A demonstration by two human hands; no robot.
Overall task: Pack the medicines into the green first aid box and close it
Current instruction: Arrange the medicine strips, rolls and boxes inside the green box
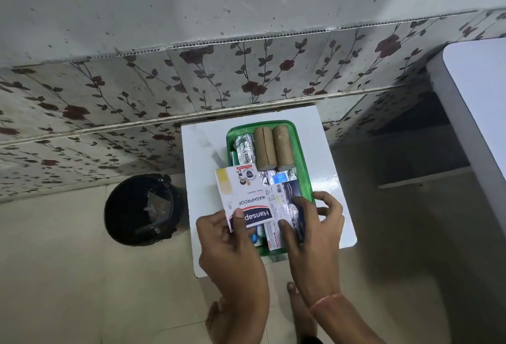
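Observation:
The green first aid box [303,163] stands open on a small white table [202,152]. Two brown bandage rolls [273,147] lie at its far end, with foil strips [245,144] beside and below them. My left hand [232,242] grips the near corner of a white Hansaplast plaster pack [243,193] held over the box's left rim. My right hand [315,226] presses on a white and dark blue medicine carton [284,201] at the box's near end, fingers also touching the right rim. No lid is in view.
A black bin [142,209] lined with a bag sits on the floor left of the table. A flower-patterned tiled wall [246,75] runs behind. A white counter [476,92] stands at the right. My bare feet [298,308] are below the table edge.

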